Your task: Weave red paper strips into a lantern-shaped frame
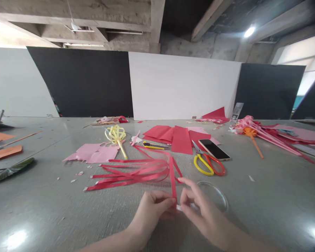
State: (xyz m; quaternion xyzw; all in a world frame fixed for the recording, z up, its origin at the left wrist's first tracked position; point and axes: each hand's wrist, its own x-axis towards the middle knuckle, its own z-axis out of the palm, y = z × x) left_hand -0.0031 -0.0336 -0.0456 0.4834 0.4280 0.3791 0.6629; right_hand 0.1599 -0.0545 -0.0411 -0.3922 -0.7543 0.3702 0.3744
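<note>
My left hand (153,211) pinches the near end of a long red strip (172,175) between thumb and fingers. Close by on the right, my right hand (199,206) has its thumb and a finger closed at a small white piece (179,207) beside the strip's end, with the index finger raised. Several red strips with whitish ends (131,176) lie to the left beyond my hands. A clear tape roll (222,194) rests on the table, partly behind my right hand.
Scissors with yellow and red handles (208,164), a phone (214,149), a yellow cutter (153,146), red paper (182,140), torn pink paper (94,153) and a yellow paper flower (116,134) lie farther back. Pink and red strips (267,134) are at right.
</note>
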